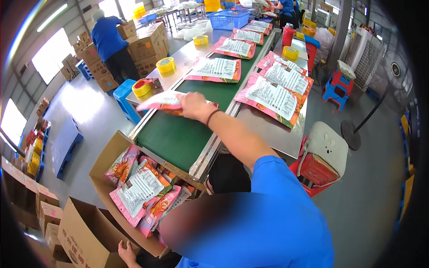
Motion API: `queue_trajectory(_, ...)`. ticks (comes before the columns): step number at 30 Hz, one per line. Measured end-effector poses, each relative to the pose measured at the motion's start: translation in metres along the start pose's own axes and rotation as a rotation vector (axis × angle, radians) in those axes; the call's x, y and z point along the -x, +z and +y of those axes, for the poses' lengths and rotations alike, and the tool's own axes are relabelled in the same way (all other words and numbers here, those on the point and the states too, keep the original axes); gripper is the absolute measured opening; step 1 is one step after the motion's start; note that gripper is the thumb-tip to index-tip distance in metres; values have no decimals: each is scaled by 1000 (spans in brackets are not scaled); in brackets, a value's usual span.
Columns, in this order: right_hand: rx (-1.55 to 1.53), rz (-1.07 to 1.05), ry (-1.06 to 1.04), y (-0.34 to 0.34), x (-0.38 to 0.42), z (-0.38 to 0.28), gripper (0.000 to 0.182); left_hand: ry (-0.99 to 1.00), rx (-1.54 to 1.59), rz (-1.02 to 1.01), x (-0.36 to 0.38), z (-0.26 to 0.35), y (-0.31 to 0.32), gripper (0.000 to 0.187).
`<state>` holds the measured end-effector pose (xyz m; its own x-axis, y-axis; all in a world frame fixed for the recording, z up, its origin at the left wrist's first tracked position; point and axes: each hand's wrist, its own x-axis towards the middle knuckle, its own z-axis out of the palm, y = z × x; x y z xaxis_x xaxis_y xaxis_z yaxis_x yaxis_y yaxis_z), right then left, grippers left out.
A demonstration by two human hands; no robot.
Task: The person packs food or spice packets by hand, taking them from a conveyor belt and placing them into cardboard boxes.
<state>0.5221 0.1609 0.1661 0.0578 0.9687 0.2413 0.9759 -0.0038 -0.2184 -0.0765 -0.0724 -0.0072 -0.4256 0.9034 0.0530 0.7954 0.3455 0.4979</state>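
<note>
My right hand (196, 107) is closed on the edge of a pink and white snack bag (166, 99), held tilted over the near left side of the green conveyor belt (172, 136). At the bottom, my left hand (128, 253) is low beside an open cardboard box (100, 183) with its fingers apart and nothing visible in them. Several pink snack bags (138, 190) lie piled in that box, at the belt's near end. Farther up the belt lie more bags (216, 69), label side up. The box's right part is hidden behind a blurred area.
Snack bags (272, 98) lie on the metal side table right of the belt. Yellow tape rolls (166, 66) stand along the left ledge. Another open carton (85, 234) is at lower left. A padded red stool (324, 152) and fan (393, 73) stand right; a person (107, 38) is by cartons.
</note>
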Motion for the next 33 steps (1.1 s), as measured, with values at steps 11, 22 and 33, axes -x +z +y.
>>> queue_trajectory(11, -111, 797, 155, -134, 91, 155, 37, 32, 22, -16, -4, 2, 9, 38)
queue_trajectory(22, 213, 235, 627, -42, 134, 272, 63, -105, 20, -143, -4, 47, 6, 37)
queue_trajectory(33, 213, 10, -9, 21, 28, 26, 107, -48, 76, -147, -8, 15, 17, 36)
